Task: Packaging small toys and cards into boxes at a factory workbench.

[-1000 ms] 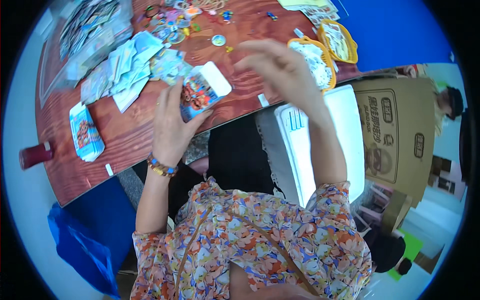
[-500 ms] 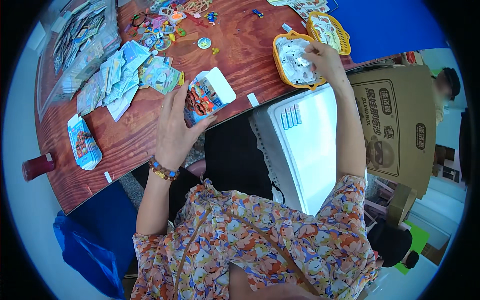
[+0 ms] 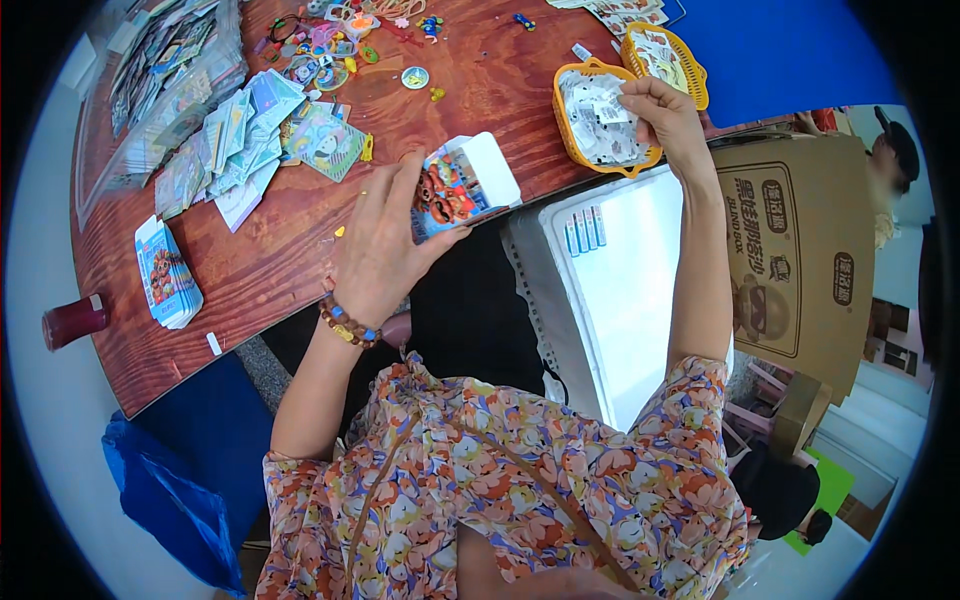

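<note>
- The reddish wood-grain table (image 3: 490,85) spreads under nearly everything, its front edge slanting up to the right.
- A brown cardboard carton (image 3: 800,220) stands at the right, its printed side facing the person.
- Beside it is a white box (image 3: 635,290), with a few thin blue-and-white strips (image 3: 585,231) lying near its far left corner.
- At the table's far left, a clear plastic bin (image 3: 135,172) holds a dense pile of printed cards (image 3: 170,55); a loose heap of pale cards (image 3: 240,145) lies just beside it.
- The left hand (image 3: 385,235), a beaded bracelet at its wrist, is partly closed around a small printed box, fingers along its left side and thumb along its lower edge.
- The right hand (image 3: 672,120) is bent over the nearer yellow basket, thumb and forefinger close together at a small white packet (image 3: 612,112); whether they grip it, I cannot tell.
- That nearer yellow basket (image 3: 563,112) is heaped with white packets marked in black.
- The farther yellow basket (image 3: 701,82), touching or nearly so, contains pale printed pieces (image 3: 657,55).
- The small printed box (image 3: 448,195) is at the table's front edge, open toward the right, its white flap (image 3: 493,168) standing out.
- A stack of similar blue printed boxes, flattened (image 3: 165,275), lies farther left.
</note>
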Motion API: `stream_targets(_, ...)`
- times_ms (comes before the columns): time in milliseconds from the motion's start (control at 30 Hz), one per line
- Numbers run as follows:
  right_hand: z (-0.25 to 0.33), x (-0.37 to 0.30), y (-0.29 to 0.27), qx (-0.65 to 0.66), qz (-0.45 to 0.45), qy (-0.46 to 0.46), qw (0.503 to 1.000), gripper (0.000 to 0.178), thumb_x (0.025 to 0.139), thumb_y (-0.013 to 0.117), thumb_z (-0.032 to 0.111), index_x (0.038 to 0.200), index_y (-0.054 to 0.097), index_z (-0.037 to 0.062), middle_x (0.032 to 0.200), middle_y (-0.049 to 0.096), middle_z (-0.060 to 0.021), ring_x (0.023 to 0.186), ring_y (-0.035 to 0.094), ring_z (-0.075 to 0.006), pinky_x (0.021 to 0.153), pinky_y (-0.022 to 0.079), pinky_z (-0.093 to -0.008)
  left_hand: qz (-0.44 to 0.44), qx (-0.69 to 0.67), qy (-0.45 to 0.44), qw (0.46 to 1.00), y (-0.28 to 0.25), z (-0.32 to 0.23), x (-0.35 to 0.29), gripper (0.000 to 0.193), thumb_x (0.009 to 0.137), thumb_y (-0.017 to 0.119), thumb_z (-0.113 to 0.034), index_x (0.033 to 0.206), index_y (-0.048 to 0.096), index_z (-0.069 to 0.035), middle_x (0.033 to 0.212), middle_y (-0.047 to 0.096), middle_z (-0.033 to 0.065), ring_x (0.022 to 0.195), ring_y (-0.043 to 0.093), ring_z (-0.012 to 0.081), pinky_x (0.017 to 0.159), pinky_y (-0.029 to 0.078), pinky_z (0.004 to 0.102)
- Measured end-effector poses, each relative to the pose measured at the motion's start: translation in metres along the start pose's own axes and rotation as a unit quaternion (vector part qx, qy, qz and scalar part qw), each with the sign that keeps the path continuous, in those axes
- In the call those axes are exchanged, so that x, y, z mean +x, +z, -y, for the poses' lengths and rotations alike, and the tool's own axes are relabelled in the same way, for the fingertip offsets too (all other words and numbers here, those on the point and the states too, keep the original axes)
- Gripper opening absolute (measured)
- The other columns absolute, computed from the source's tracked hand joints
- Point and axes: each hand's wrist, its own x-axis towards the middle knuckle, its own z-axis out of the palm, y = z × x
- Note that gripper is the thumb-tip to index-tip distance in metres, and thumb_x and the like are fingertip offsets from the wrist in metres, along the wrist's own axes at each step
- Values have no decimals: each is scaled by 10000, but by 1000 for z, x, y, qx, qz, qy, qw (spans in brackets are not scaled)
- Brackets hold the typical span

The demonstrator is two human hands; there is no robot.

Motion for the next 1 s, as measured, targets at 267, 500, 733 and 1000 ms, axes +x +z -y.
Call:
stream_targets(267, 46, -43, 46, 36, 30, -103, 994, 84, 940, 666, 92, 991, 710, 42, 700, 612, 44, 493, 447, 9, 442, 319, -151, -15, 61, 5, 998, 22, -11, 17, 806, 697, 870, -287, 1360, 498, -21, 1191, 577, 158, 1080, 591, 345, 883, 526, 433)
stream_targets(500, 59, -67, 84, -100, 42, -209, 972, 89, 938, 651, 63, 990, 707, 15, 757, 647, 33, 568, 474, 0, 457, 343, -186, 5, 33, -5, 999, 28, -23, 21, 796, 690, 874, -295, 1336, 505, -11, 1167, 569, 150, 1114, 569, 349, 875, 530, 426)
stream_targets(733, 70, -74, 95, -84, 79, -152, 982, 85, 971, 604, 62, 1026, 642, 10, 781, 679, 7, 523, 470, 3, 433, 357, -172, -23, 11, -7, 1000, 30, -17, 18, 785, 690, 874, -279, 1327, 509, -2, 1174, 570, 157, 1112, 567, 355, 890, 523, 440)
stream_targets(1000, 61, -73, 73, 9, 52, -120, 991, 80, 957, 616, 70, 998, 654, 14, 766, 677, 0, 534, 503, -7, 427, 369, -168, -36, -18, 12, 999, 40, -17, 23, 769, 696, 874, -274, 1318, 511, -5, 1153, 579, 172, 1096, 568, 363, 897, 509, 444)
